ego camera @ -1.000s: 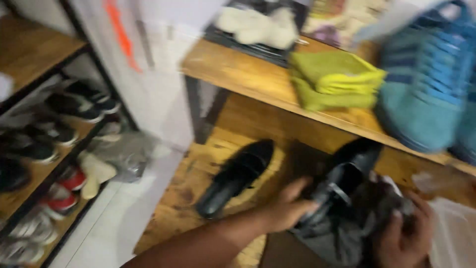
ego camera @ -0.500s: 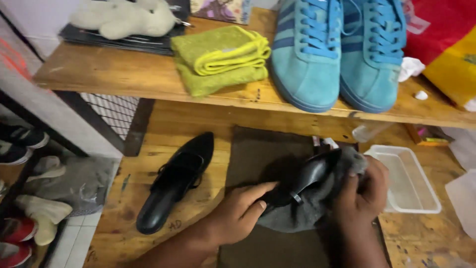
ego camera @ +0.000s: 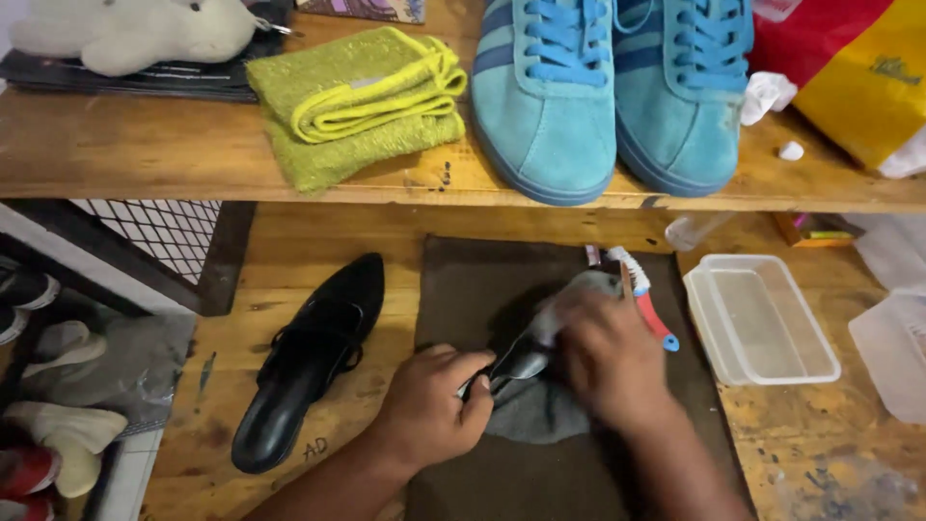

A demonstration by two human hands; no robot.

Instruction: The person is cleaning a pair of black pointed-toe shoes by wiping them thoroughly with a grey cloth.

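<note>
My left hand point(ego camera: 429, 405) grips a shiny black shoe point(ego camera: 516, 362) over a dark brown mat point(ego camera: 463, 289) on the lower wooden surface. My right hand point(ego camera: 608, 362), blurred by motion, presses a grey cloth point(ego camera: 526, 415) against the shoe's front. The cloth hangs below the shoe. A second black shoe point(ego camera: 304, 362) lies on the wood to the left of the mat, toe pointing up-right. A toothbrush point(ego camera: 646, 294) with a red and blue handle lies on the mat just right of my right hand.
An upper wooden shelf point(ego camera: 174, 154) carries a folded yellow-green towel point(ego camera: 352, 101), a pair of teal sneakers point(ego camera: 598, 87), a plush toy point(ego camera: 125, 34) and a red and yellow bag point(ego camera: 849, 68). A clear plastic tub point(ego camera: 762, 323) sits right of the mat. Shoes point(ego camera: 29, 473) fill a rack at left.
The view steadied and shifted right. My right hand slid left along the shoe with the cloth, uncovering the toothbrush. My left hand closed tighter around the shoe's heel end.
</note>
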